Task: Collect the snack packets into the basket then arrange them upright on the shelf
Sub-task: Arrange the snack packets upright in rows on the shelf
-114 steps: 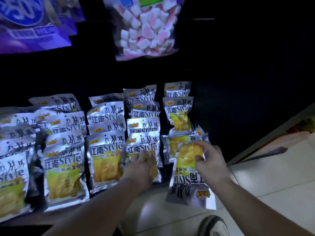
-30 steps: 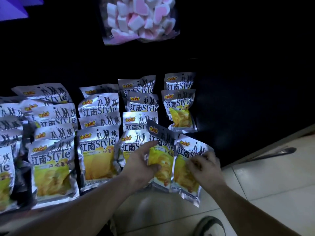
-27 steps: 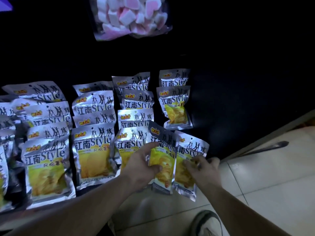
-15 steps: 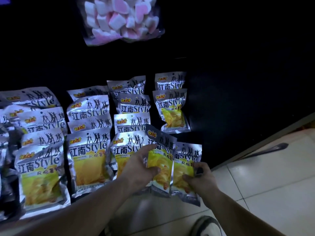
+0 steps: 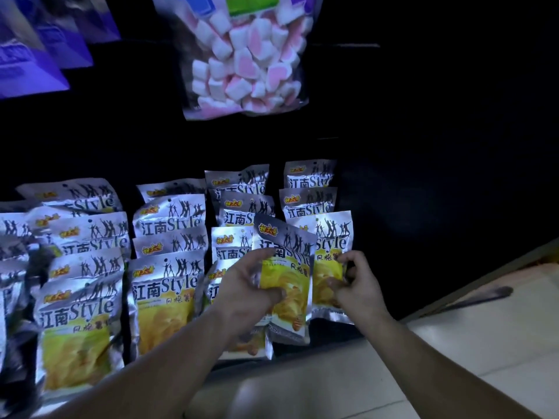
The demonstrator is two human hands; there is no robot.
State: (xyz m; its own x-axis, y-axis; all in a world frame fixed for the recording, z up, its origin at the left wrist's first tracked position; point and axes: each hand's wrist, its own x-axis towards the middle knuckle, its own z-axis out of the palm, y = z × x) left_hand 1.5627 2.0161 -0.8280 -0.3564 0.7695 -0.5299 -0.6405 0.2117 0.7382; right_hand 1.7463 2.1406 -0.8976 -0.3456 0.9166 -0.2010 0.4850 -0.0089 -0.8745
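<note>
Several silver and yellow snack packets (image 5: pixel 165 300) stand upright in rows on the dark bottom shelf (image 5: pixel 393 267). My left hand (image 5: pixel 248 290) grips one such packet (image 5: pixel 287 282) by its left side, holding it upright and slightly tilted in front of the rows. Just right of it stands another packet (image 5: pixel 331 252) at the front of the rightmost row. My right hand (image 5: pixel 354 285) is at that packet's lower right with curled fingers touching its face; whether it pinches the packet is unclear. No basket is in view.
A clear bag of pink and white marshmallows (image 5: pixel 245 58) hangs above the rows. Purple packs (image 5: pixel 36 49) hang at the upper left. Pale tiled floor (image 5: pixel 453 358) lies right of the shelf, with a dark strip (image 5: pixel 472 300) along its base edge.
The rightmost packet has gone back upright onto the shelf, and my right hand has loosened on it. My left hand has lifted its packet a little. The camera has tilted up.
</note>
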